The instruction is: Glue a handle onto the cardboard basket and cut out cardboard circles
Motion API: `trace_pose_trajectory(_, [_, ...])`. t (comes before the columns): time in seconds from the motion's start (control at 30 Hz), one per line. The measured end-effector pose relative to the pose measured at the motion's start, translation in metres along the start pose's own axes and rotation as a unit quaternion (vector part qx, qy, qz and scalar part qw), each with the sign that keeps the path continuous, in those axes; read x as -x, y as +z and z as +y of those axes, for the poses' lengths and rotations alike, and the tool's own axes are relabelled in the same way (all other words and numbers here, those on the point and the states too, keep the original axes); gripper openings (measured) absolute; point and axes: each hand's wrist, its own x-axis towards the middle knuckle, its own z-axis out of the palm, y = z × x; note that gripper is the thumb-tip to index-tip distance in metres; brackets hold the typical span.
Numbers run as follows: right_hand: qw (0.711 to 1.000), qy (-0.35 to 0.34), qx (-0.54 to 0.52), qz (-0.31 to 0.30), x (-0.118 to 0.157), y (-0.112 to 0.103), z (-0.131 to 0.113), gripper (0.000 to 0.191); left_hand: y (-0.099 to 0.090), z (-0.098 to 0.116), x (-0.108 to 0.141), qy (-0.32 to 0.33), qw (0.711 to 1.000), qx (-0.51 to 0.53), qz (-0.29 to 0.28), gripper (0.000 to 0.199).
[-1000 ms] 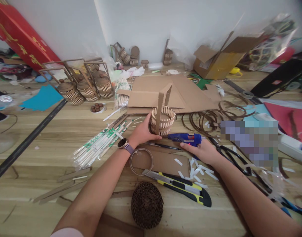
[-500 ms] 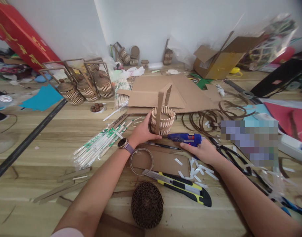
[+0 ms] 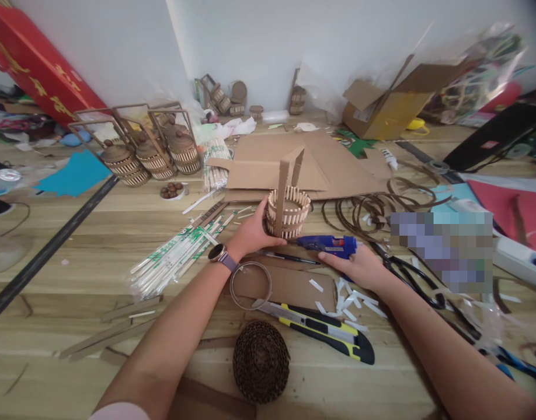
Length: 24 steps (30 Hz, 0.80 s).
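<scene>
My left hand holds a small round basket of pale sticks and brown bands, its thumb across the lower front. Two upright cardboard strips rise from the basket's sides and lean together at the top. In my right hand is a blue glue gun, its nozzle pointing left, close to the basket's base and my left thumb. A dark pen lies just below the nozzle on the table.
A yellow-black cutter, a wire ring and a coiled cardboard roll lie nearer me. Wrapped sticks are at left, finished baskets behind. Flat cardboard lies beyond; black-handled scissors lie right.
</scene>
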Motion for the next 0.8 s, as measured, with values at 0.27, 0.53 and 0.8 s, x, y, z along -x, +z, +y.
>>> trace_pose_trajectory(0.27, [1.000, 0.011, -0.005, 0.006, -0.0001, 0.0003, 0.0018, 0.033, -0.0010, 0.0026, 0.0005, -0.015, 1.000, -0.010, -0.001, 0.128])
trace_pose_trajectory(0.53, [0.999, 0.015, -0.027, 0.014, 0.0016, 0.0000, 0.0027, 0.037, -0.0010, 0.0050, 0.0000, -0.016, 1.000, -0.001, 0.001, 0.126])
trace_pose_trajectory(0.8, [0.999, 0.020, -0.038, 0.005, 0.0019, 0.0011, 0.0048, 0.038, -0.0007, 0.0062, 0.0015, -0.011, 1.000, -0.005, 0.005, 0.126])
